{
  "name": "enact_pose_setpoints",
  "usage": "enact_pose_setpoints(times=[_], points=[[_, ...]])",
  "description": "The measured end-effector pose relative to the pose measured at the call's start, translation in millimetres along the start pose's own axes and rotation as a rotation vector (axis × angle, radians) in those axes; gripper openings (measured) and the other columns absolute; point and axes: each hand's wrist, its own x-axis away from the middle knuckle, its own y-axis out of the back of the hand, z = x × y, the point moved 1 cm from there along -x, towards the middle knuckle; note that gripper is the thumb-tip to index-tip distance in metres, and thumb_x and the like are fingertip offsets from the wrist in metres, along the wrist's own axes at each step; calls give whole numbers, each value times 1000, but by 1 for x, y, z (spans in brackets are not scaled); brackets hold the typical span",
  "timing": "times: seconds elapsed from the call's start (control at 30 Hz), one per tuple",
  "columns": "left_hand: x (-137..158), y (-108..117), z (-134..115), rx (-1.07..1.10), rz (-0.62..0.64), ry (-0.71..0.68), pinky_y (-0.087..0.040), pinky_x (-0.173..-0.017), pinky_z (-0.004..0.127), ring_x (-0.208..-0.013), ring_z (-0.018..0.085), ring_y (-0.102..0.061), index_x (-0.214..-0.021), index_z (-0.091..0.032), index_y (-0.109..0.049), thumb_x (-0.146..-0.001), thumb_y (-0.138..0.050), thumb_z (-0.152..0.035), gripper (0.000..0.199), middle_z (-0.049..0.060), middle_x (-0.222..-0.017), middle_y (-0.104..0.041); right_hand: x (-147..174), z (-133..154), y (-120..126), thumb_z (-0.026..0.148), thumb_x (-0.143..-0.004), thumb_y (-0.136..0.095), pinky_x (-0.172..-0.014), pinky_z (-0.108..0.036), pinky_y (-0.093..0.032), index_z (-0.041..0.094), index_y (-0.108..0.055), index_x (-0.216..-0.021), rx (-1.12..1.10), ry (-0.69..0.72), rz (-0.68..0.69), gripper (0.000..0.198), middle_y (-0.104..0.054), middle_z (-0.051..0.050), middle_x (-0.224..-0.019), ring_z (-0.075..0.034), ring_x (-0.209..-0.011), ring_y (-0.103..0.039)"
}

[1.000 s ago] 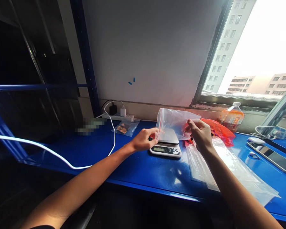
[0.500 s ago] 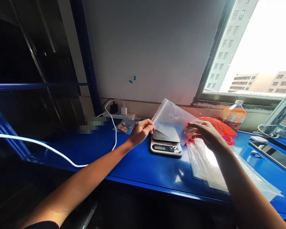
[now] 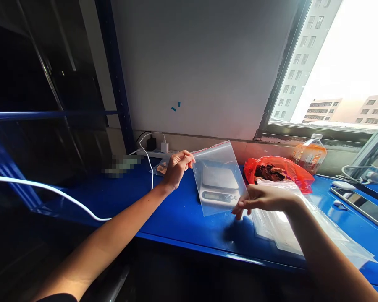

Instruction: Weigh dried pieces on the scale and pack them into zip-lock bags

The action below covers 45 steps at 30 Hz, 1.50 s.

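A clear zip-lock bag (image 3: 214, 161) with a red line along its top edge hangs in front of the kitchen scale (image 3: 219, 197), which shows through the plastic. My left hand (image 3: 177, 167) pinches the bag's upper left corner. At the lower right corner, the fingers of my right hand (image 3: 248, 200) are closed on the bag's edge. Behind my right hand, an open red plastic bag (image 3: 294, 178) holds dark brown dried pieces (image 3: 269, 172). Several flat clear bags (image 3: 286, 235) lie on the blue table beneath my right wrist.
A small clear bag with brownish pieces (image 3: 161, 168) lies behind my left hand. A white cable (image 3: 82, 205) loops across the left side to a charger (image 3: 164, 147). At the right are an orange drink bottle (image 3: 309, 153), a phone (image 3: 362, 205) and a white case (image 3: 343, 185).
The zip-lock bag has turned from tilted to more upright and now covers the scale. My right hand has moved down and left, uncovering the red bag's contents.
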Motion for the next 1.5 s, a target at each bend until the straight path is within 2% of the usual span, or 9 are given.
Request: enact_pose_setpoints(times=[0.17,0.37,0.5,0.73,0.83,0.97,1.17,1.33,1.5], points=[[-1,0,-1,-36,-7,32,-29,-54,23,-55,8,-37,-68,-17,-50,-80,-47,-21,13,-4,-60,-45,-13,-2,-9,49,-77,-65,-62,-25,-52,18,-76,-95,-56,9,2,37,-73,-8,-84,-18,-77,-67],[9,-12,-9,-125,124,25,-28,-52,24,-54,9,-38,-63,-15,-53,-75,-52,-20,14,-4,-56,-46,-21,7,-5,49,-79,-62,-60,-24,-48,18,-71,-97,-132,170,-536,37,-70,-4,-77,-15,-71,-62],[15,-23,-11,-126,226,39,-33,-55,24,-55,9,-42,-67,-15,-55,-79,-52,-26,16,-4,-56,-48,-28,10,-7,48,-78,-62,-62,-25,-46,17,-66,-82,-149,252,-708,31,-64,-1,-67,-13,-65,-58],[17,-27,2,-58,660,291,-40,-55,23,-55,9,-52,-85,-14,-58,-80,-61,-41,28,0,-64,-58,-28,-4,3,51,-72,-66,-55,-25,-42,16,-65,-88,-281,229,-943,38,-62,-2,-64,-13,-60,-56],[17,-26,2,-77,713,314,-37,-49,21,-48,8,-49,-84,-14,-58,-80,-62,-47,33,-1,-60,-57,-27,-9,6,53,-69,-69,-54,-26,-41,16,-65,-88,-323,219,-975,42,-62,-2,-63,-13,-58,-55],[14,-21,-2,-47,739,309,-43,-57,23,-61,11,-56,-89,-14,-61,-75,-68,-42,32,2,-70,-62,-28,-8,4,53,-69,-69,-53,-25,-41,16,-65,-84,-321,224,-893,41,-61,-1,-61,-12,-55,-54],[8,-18,-5,-86,392,183,-41,-58,23,-58,9,-50,-80,-14,-60,-79,-59,-34,20,-2,-65,-58,-33,-5,-2,49,-74,-65,-56,-25,-42,17,-64,-83,-238,216,-758,34,-61,-1,-60,-13,-57,-55],[13,-21,-1,-326,314,58,-39,-57,22,-58,10,-49,-72,-15,-60,-79,-57,-29,16,-3,-61,-56,-36,-6,-7,37,-80,-58,-69,-31,-46,20,-64,-88,243,186,-846,20,-66,-4,-78,-18,-74,-61],[24,-31,-2,-520,418,-143,-37,-56,22,-57,9,-47,-77,-16,-63,-82,-54,-27,15,-3,-61,-56,-47,1,-24,25,-78,-58,-76,-35,-45,20,-62,-87,630,217,-829,11,-68,-6,-88,-22,-84,-60]])
